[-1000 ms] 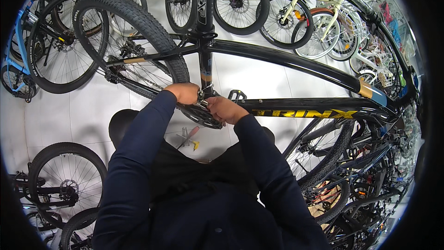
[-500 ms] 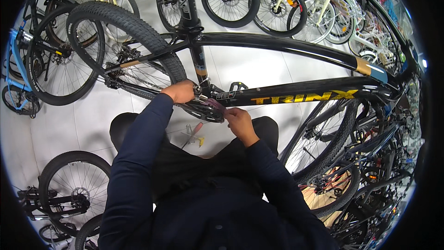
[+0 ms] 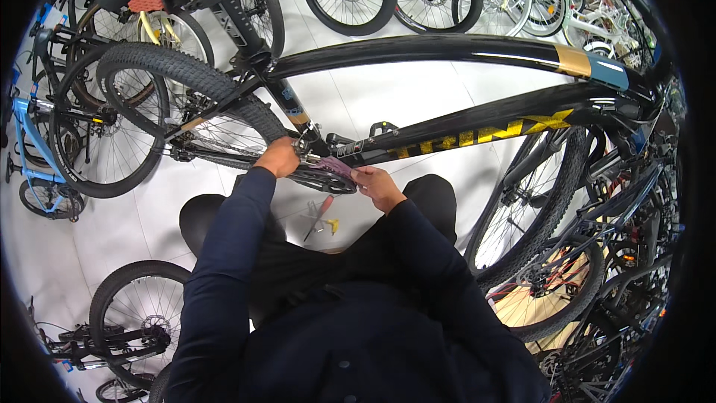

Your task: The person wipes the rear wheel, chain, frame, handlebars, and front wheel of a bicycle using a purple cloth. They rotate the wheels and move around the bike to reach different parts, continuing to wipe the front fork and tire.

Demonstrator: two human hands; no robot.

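Observation:
A black mountain bike [image 3: 462, 48] with tan and blue bands stands across in front of me. A thin purple cloth [image 3: 335, 165] stretches along the bike beside the crank and chainring [image 3: 326, 181]. My right hand [image 3: 380, 189] pinches its right end, just past the chainring. At the foot of the seat tube, behind the chainring, my left hand [image 3: 278, 158] is closed with its fingertips by the front derailleur. What those fingers hold is hidden; the cloth's left end runs toward them. The knobby rear wheel [image 3: 175, 60] lies to the left of that hand.
On the white tiled floor between my knees lie a red-handled screwdriver [image 3: 325, 207] and a yellow-ended tool [image 3: 333, 225]. A blue bike [image 3: 33, 130] and others stand at the left. More bikes line the back, and several crowd the right side.
My view has shifted and tilted, so the bike appears turned and lower at the left. Both hands stay by the crank, and my right hand still pinches the purple cloth.

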